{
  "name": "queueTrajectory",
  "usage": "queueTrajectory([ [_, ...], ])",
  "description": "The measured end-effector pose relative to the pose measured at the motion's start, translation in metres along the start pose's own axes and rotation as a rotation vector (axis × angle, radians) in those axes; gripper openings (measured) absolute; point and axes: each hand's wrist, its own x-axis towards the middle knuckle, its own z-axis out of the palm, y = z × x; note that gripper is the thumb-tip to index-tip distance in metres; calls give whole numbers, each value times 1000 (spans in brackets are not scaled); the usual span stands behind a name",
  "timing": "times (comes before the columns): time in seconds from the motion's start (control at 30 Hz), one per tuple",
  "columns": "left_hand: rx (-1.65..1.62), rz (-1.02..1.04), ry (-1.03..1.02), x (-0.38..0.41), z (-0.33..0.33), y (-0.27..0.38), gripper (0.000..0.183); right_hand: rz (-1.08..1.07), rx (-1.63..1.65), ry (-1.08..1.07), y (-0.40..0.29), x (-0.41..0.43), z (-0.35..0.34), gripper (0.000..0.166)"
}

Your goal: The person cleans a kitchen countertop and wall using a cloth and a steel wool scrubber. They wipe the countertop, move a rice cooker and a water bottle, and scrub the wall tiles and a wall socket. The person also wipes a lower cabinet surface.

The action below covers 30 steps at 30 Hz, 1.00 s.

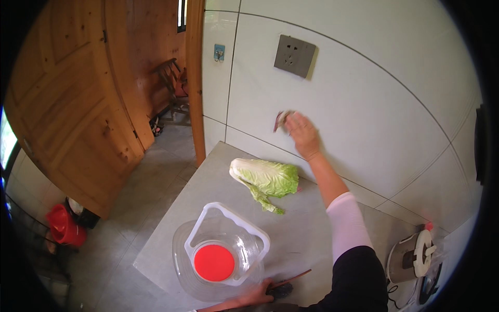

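Note:
My right hand presses a crumpled cloth flat against the white tiled wall, below the socket plate. At the counter's near edge my left hand rests beside a clear plastic jug with a red lid and white handle; a small dark object and a thin brown stick lie at its fingers. Whether the left hand grips anything is unclear. Beneath my right hand, a Chinese cabbage lies on the grey countertop, one leaf bent outward.
A rice cooker with a cord stands at the counter's right. The socket plate and an adhesive hook are on the wall. To the left are a wooden door and a red bucket on the floor.

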Motion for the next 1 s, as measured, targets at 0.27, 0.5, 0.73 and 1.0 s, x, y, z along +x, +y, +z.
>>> queueTrajectory([
  [0.27,-17,85,91,-8,-2,4,44,-246,246,-274,-73,-27,89,36],
  [0.5,-205,-196,-201,-10,-33,40,45,-219,433,-535,-105,19,117,20],
  [0.73,-74,-136,-81,-1,-14,20,53,367,1152,-909,-111,-4,43,24],
  [1.0,24,-94,8,-1,-13,19,50,202,1047,-613,-130,3,-52,27],
])
